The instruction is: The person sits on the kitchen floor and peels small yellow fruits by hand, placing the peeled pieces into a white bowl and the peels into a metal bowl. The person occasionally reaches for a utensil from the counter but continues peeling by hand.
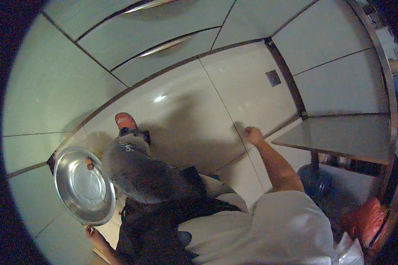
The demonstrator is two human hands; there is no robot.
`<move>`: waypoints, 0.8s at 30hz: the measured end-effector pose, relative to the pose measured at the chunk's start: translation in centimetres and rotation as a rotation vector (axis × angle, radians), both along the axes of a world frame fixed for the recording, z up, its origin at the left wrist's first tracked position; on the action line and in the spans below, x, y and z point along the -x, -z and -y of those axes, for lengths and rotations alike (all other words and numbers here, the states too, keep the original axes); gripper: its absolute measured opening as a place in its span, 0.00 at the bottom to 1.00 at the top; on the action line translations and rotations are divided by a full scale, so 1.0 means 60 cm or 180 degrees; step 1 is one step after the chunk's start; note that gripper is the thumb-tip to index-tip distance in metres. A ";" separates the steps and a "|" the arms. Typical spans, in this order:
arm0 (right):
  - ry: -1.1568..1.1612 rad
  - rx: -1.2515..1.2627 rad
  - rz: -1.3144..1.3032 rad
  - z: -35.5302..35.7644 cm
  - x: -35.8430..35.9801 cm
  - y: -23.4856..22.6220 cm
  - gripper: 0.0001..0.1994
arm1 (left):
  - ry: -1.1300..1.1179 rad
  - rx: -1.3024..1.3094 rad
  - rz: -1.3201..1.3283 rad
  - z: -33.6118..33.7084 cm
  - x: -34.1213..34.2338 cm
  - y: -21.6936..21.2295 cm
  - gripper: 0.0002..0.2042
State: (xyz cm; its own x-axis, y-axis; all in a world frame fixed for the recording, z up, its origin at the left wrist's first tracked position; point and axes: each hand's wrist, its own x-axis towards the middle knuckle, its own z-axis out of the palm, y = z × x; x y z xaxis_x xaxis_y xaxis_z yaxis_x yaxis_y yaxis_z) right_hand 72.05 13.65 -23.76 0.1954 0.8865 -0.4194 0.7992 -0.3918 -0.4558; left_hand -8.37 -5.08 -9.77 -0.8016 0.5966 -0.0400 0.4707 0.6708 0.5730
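Observation:
A round, shallow stainless steel basin (82,181) is at my left side, beside my leg, its inside facing up. At its near rim is my left hand (91,232), with the fingers closed at the edge and partly hidden below it. A small brown lump (89,164) shows at the basin's inner wall; I cannot make out what it is. My right hand (253,135) hangs over the floor at the end of a bent arm, its fingers curled, and nothing shows in it.
Pale green cabinets and drawers (163,48) line the far side and left. A small dark drain (273,78) is set in the tiled floor (212,106). On the right are a low shelf (340,132), a blue water jug (315,180) and a red bag (365,221). My foot wears a red slipper (125,121).

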 end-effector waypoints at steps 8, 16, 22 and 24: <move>-0.0409 0.0950 0.0371 0.042 0.058 -0.003 0.14 | 0.0091 -0.0443 0.0293 -0.046 -0.044 -0.058 0.17; 0.0000 0.0936 0.1671 0.062 -0.011 -0.048 0.13 | 0.0181 -0.0286 0.0301 -0.075 -0.028 -0.033 0.16; 0.0353 0.0482 0.2652 0.090 -0.057 -0.114 0.14 | 0.0959 -0.0471 0.0350 -0.123 0.004 -0.021 0.16; 0.0216 0.0861 0.2660 0.103 -0.069 -0.150 0.14 | 0.0949 -0.0521 0.0449 -0.168 -0.055 -0.029 0.16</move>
